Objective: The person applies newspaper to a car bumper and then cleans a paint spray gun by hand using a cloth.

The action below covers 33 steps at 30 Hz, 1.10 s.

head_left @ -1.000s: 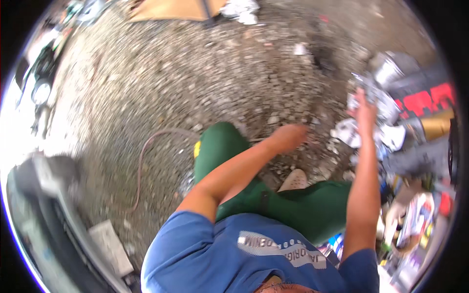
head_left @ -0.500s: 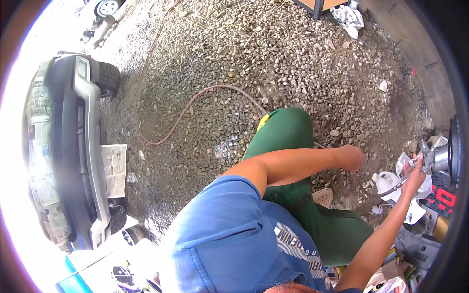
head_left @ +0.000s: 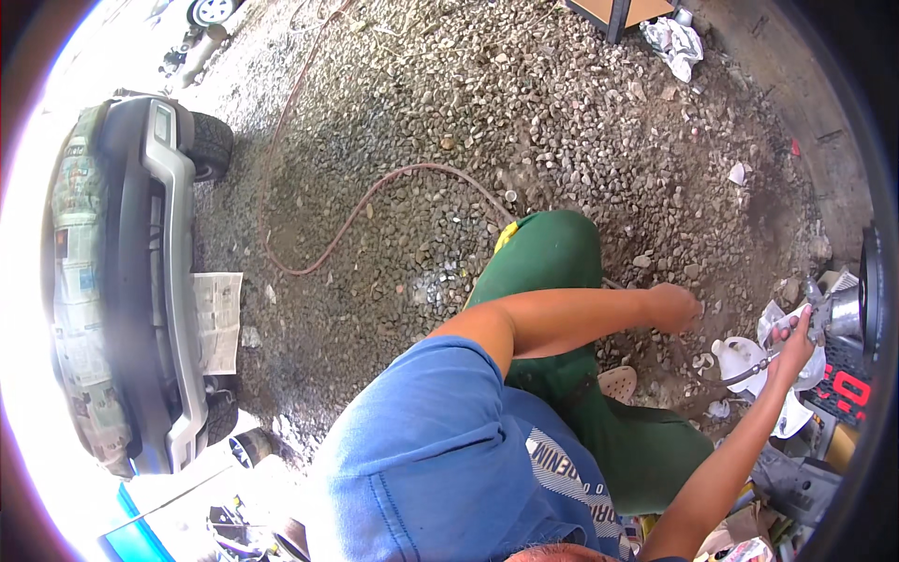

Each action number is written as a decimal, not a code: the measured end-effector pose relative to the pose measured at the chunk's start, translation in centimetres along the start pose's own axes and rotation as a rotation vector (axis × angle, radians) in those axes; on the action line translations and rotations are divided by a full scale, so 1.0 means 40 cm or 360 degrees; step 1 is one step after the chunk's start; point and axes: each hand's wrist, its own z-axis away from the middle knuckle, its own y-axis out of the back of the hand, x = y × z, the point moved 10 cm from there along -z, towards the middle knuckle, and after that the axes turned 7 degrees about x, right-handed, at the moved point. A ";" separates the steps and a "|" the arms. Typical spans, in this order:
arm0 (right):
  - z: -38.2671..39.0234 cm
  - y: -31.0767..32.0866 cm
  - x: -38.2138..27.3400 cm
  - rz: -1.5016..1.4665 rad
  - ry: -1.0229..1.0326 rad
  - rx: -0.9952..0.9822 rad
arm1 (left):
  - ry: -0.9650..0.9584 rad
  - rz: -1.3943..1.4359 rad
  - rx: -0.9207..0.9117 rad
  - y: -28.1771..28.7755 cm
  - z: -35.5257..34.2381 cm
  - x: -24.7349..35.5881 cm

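Note:
My right hand (head_left: 794,348) is wrapped round the handle of a metal spray gun (head_left: 817,311), its index finger stretched along it. A silvery cup (head_left: 845,313) is on the gun's far right side. From the gun's handle a braided hose (head_left: 746,376) runs back to the left. My left hand (head_left: 674,308) is closed in a fist above the gravel, in front of my bent knee. The hose comes from behind the knee toward this fist and shows again beyond it, so the hand appears to grip it. The fingers' inner side is hidden.
Gravel (head_left: 524,103) covers the ground, with a reddish hose (head_left: 375,192) curving over it. At left stands a car (head_left: 169,281) partly covered with newspaper. White plastic jugs (head_left: 740,358) and clutter lie at right, near a wall (head_left: 805,103). A clog (head_left: 618,384) is beside my leg.
The right hand and spray gun have shifted very slightly down and left. The left fist stays almost where it was. The whole view has moved a little.

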 end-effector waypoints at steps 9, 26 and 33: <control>0.075 -0.043 -0.031 0.0045 -0.0028 -0.0031 | -0.0076 0.0017 0.0022 -0.014 0.002 -0.003; 0.108 -0.035 -0.069 0.0040 0.0008 0.0036 | 0.0147 -0.0267 -0.0706 -0.180 0.043 -0.103; 0.107 -0.003 -0.060 0.0014 0.0037 -0.0003 | 0.0094 -0.0244 -0.0892 -0.191 0.034 -0.058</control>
